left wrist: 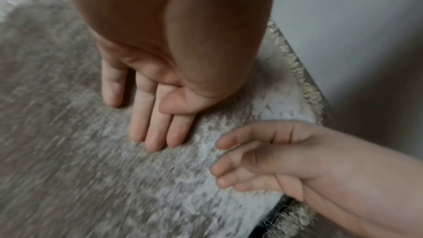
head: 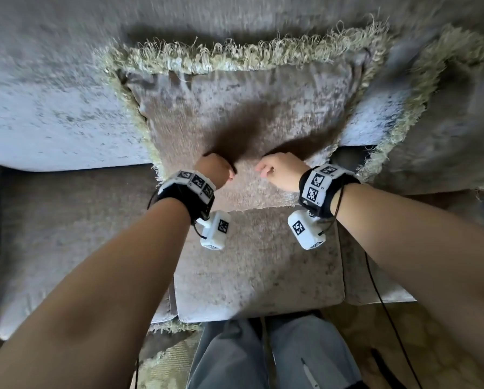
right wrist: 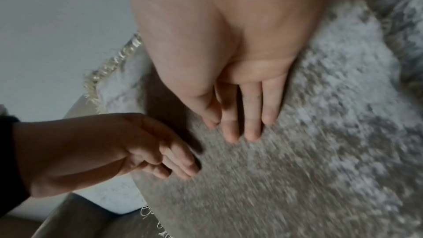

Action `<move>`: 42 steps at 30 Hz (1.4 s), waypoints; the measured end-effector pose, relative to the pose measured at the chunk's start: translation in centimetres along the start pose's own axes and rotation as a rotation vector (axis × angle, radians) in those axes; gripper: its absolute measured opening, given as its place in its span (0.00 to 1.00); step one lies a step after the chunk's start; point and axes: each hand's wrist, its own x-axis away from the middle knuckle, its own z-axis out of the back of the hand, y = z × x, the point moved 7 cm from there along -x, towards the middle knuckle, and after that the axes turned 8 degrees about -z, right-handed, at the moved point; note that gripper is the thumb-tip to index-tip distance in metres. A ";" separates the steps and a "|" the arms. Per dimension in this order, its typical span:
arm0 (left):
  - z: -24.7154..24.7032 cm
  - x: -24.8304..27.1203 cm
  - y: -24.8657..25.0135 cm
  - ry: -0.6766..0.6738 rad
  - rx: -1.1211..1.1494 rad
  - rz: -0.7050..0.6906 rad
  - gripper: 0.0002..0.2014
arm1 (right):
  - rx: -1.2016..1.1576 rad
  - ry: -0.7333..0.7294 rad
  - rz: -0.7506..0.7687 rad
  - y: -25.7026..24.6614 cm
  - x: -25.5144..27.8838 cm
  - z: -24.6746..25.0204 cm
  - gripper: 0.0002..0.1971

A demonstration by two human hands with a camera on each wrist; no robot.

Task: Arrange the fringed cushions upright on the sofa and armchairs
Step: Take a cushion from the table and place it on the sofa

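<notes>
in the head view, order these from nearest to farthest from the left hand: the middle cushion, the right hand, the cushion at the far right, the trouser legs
1. Middle cushion: the left hand lies flat on its face.
2. Right hand: just beside it, on the same cushion.
3. Far-right cushion and trouser legs: both well off, one to the upper right, one below by the seat front; too close to rank.

Right hand (right wrist: pixel 228 82) lies flat, fingers (right wrist: pixel 253 124) straight and close together, palm down on the front face of the grey-beige velvet cushion (right wrist: pixel 320 151). Left hand (right wrist: pixel 109 153) enters from lower left, in shadow, fingers loosely bent, tips touching the same face near its edge. Pale fringe (right wrist: pixel 107 71) runs along the cushion's upper-left border. Fabric texture is motion-blurred.
</notes>
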 end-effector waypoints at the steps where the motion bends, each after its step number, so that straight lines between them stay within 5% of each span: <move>1: 0.7 -0.6 -0.6 0.025 0.026 0.017 0.16 | 0.002 -0.003 -0.011 0.6 -0.4 0.3 0.19; 12: 5.3 -2.9 -4.9 0.251 0.045 0.149 0.12 | 0.068 0.020 -0.258 7.2 -1.9 3.4 0.19; 18: 4.3 -0.3 -7.5 0.368 -0.170 0.294 0.15 | 0.100 0.159 -0.336 7.3 0.1 2.3 0.07; 22: -0.7 0.4 -8.9 0.200 -0.107 0.331 0.17 | 0.151 -0.064 -0.305 7.2 -0.1 -3.0 0.10; 26: -7.4 -0.4 -10.0 -0.178 -0.014 0.332 0.22 | 0.177 -0.275 -0.277 7.5 -0.6 -9.2 0.19; 35: -14.0 -2.0 -10.5 -0.210 0.017 0.245 0.23 | 0.191 -0.446 -0.266 7.9 -2.5 -14.5 0.34; 42: -12.3 -4.1 -14.3 -0.277 -0.155 0.253 0.26 | 0.235 -0.462 -0.363 11.5 -3.4 -12.9 0.40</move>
